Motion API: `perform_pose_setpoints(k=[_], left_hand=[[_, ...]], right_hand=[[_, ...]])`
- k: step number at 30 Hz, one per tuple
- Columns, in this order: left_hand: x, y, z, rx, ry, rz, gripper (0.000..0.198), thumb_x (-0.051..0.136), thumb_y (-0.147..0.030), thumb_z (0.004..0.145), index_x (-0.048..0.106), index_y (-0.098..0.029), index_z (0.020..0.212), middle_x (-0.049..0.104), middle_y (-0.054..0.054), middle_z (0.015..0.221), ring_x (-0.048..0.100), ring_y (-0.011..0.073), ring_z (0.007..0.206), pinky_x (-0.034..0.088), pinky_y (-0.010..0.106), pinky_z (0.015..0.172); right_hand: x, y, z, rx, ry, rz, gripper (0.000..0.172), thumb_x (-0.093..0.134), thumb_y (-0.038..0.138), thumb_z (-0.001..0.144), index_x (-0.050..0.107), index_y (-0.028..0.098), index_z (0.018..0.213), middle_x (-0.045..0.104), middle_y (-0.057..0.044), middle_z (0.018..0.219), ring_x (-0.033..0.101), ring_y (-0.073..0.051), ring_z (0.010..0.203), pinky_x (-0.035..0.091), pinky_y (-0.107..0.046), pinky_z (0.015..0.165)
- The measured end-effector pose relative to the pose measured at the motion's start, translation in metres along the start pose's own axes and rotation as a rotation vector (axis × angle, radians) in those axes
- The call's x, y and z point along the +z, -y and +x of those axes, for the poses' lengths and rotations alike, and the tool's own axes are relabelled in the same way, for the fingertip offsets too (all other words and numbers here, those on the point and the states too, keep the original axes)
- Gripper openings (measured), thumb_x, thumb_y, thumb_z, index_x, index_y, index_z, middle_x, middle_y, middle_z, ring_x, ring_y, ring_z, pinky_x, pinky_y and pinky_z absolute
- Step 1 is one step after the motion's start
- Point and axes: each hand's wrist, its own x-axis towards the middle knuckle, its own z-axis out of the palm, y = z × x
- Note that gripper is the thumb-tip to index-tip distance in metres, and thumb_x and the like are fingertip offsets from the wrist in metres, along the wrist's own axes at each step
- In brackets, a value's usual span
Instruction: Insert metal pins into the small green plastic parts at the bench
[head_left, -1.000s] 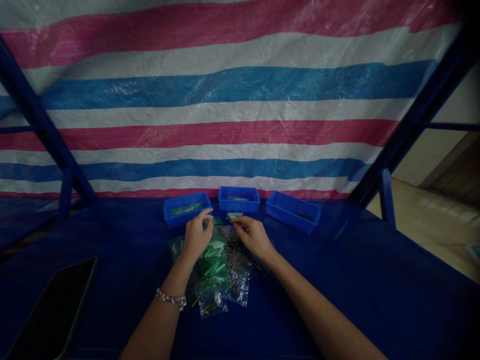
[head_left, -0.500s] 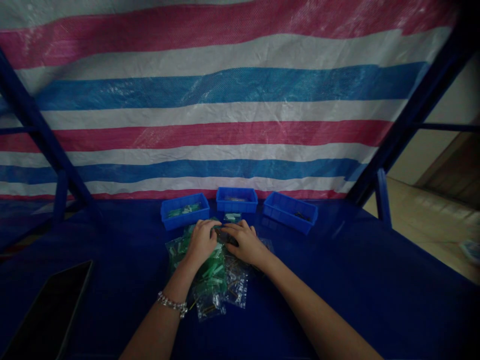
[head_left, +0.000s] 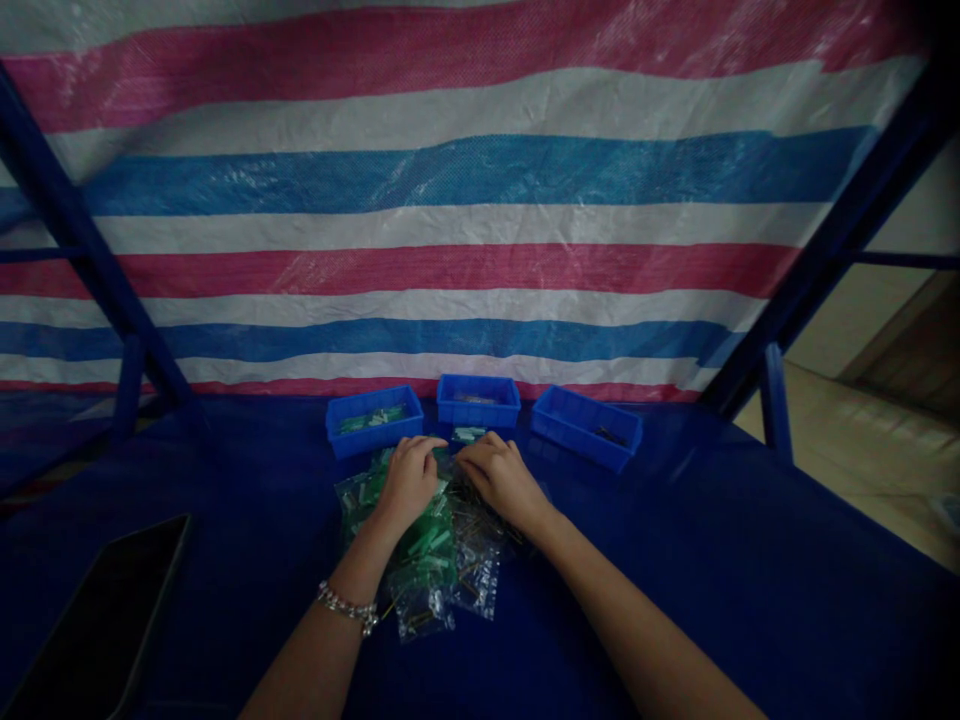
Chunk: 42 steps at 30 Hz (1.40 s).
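My left hand (head_left: 411,480) is over a heap of small clear bags with green pieces (head_left: 426,540), its fingers stretched toward the right and nothing visible in them. To its right, my right hand (head_left: 506,482) has its fingers bunched and bent down over clear bags with thin brownish pieces (head_left: 476,560). Its fingertips are in shadow, and whatever they pinch is hidden. A gap separates the two hands. Just beyond them lies a small group of pale green pieces (head_left: 469,435).
Three blue bins stand along the back: the left bin (head_left: 375,438) with green pieces, the middle bin (head_left: 478,412) with small pale items, the right bin (head_left: 581,440) with dark pieces. A dark flat device (head_left: 97,625) lies on the blue table (head_left: 720,590) at left. Striped sheeting (head_left: 465,270) hangs behind.
My hands have moved slightly apart. The dark item between them is no longer visible there. The whole view has shifted a little.
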Motion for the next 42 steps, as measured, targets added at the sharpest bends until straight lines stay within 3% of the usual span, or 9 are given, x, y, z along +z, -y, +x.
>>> perform_pose_setpoints(k=[6, 12, 19, 25, 29, 35, 42], left_hand=[[-0.008, -0.011, 0.001, -0.110, -0.124, -0.336, 0.029, 0.040, -0.030, 0.081, 0.056, -0.020, 0.103, 0.067, 0.005, 0.085, 0.058, 0.0193, 0.088, 0.039, 0.033, 0.085], [-0.010, -0.012, 0.005, -0.214, 0.035, -0.630, 0.022, 0.054, -0.034, 0.071, 0.065, -0.016, 0.077, 0.068, 0.006, 0.080, 0.059, 0.0200, 0.080, 0.043, 0.030, 0.076], [-0.007, -0.009, 0.005, -0.237, 0.167, -0.633, 0.014, 0.061, -0.027, 0.062, 0.066, -0.015, 0.064, 0.067, 0.006, 0.066, 0.059, 0.0177, 0.065, 0.044, 0.027, 0.063], [-0.008, -0.012, 0.002, -0.196, 0.266, -0.620, 0.016, 0.060, -0.027, 0.064, 0.066, -0.013, 0.067, 0.064, 0.004, 0.063, 0.056, 0.0143, 0.058, 0.041, 0.024, 0.056], [-0.008, -0.015, 0.002, -0.200, 0.281, -0.583, 0.014, 0.059, -0.025, 0.063, 0.063, -0.012, 0.059, 0.057, 0.000, 0.052, 0.049, 0.0105, 0.049, 0.034, 0.021, 0.048], [-0.006, -0.012, 0.003, -0.195, 0.271, -0.565, 0.009, 0.057, -0.020, 0.060, 0.062, -0.012, 0.061, 0.058, 0.001, 0.057, 0.050, 0.0113, 0.054, 0.036, 0.023, 0.053], [-0.007, -0.014, 0.003, -0.218, 0.239, -0.597, 0.009, 0.054, -0.017, 0.060, 0.061, -0.011, 0.062, 0.056, -0.001, 0.054, 0.049, 0.0099, 0.051, 0.035, 0.021, 0.051]], right_hand=[[0.000, -0.012, 0.007, 0.191, -0.230, 0.517, 0.020, 0.042, 0.030, 0.081, 0.056, 0.018, 0.075, 0.061, -0.003, 0.071, 0.053, -0.014, 0.064, 0.039, -0.025, 0.061], [0.001, -0.008, 0.010, 0.328, -0.229, 0.878, 0.021, 0.049, 0.037, 0.074, 0.054, 0.017, 0.069, 0.057, 0.000, 0.059, 0.050, -0.011, 0.050, 0.040, -0.024, 0.052], [0.002, -0.009, 0.010, 0.305, -0.201, 0.867, 0.023, 0.050, 0.038, 0.072, 0.056, 0.016, 0.069, 0.055, 0.001, 0.057, 0.048, -0.011, 0.049, 0.037, -0.022, 0.048], [0.004, -0.009, 0.009, 0.210, -0.135, 0.812, 0.023, 0.048, 0.036, 0.075, 0.060, 0.016, 0.075, 0.056, 0.001, 0.060, 0.047, -0.010, 0.051, 0.035, -0.020, 0.048], [0.006, -0.008, 0.008, 0.179, -0.136, 0.754, 0.023, 0.048, 0.033, 0.076, 0.064, 0.017, 0.078, 0.061, -0.001, 0.069, 0.051, -0.012, 0.059, 0.038, -0.021, 0.052], [0.008, -0.007, 0.007, 0.161, -0.130, 0.732, 0.023, 0.049, 0.034, 0.076, 0.065, 0.017, 0.081, 0.065, -0.003, 0.076, 0.055, -0.014, 0.065, 0.041, -0.025, 0.058], [0.005, -0.003, 0.008, 0.247, -0.084, 0.815, 0.031, 0.055, 0.038, 0.071, 0.058, 0.015, 0.091, 0.055, 0.002, 0.055, 0.047, -0.011, 0.048, 0.036, -0.022, 0.047]])
